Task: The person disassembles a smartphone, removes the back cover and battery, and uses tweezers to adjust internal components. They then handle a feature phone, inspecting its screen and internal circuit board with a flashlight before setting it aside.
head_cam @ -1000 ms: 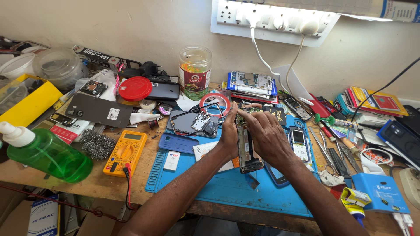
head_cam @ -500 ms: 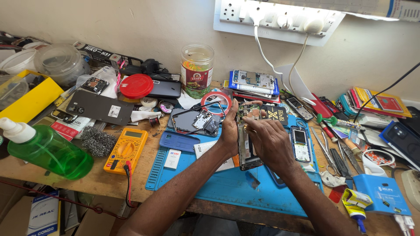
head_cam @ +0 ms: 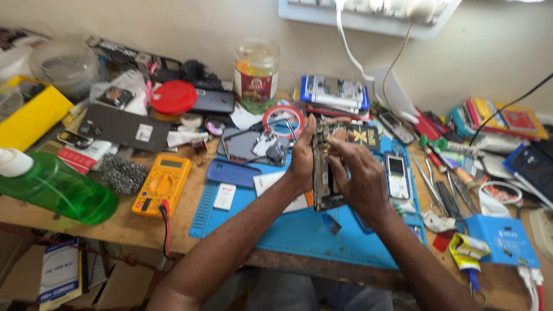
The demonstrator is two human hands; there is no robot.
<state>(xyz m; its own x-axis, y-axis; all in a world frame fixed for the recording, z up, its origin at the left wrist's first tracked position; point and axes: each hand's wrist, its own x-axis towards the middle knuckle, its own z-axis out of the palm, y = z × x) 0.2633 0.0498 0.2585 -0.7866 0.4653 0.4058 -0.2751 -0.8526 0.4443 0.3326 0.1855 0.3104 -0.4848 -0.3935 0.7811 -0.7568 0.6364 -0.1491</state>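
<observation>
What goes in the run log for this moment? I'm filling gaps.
left hand: steadies opened phone | right hand: fingertips on phone | under: blue mat

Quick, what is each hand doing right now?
Left hand: closed around the left edge of the opened phone, holding it.
Right hand: fingertips pressing on the phone's upper part; whether they pinch anything cannot be told.

The left hand (head_cam: 302,158) is sliding up the side of the opened phone (head_cam: 326,167), its thumb now reaching the top corner. The right hand (head_cam: 360,175) is shifting too, its fingers (head_cam: 340,144) pressing, it seems, on the upper board. The head camera is dipping closer to the blue mat (head_cam: 299,230).
</observation>
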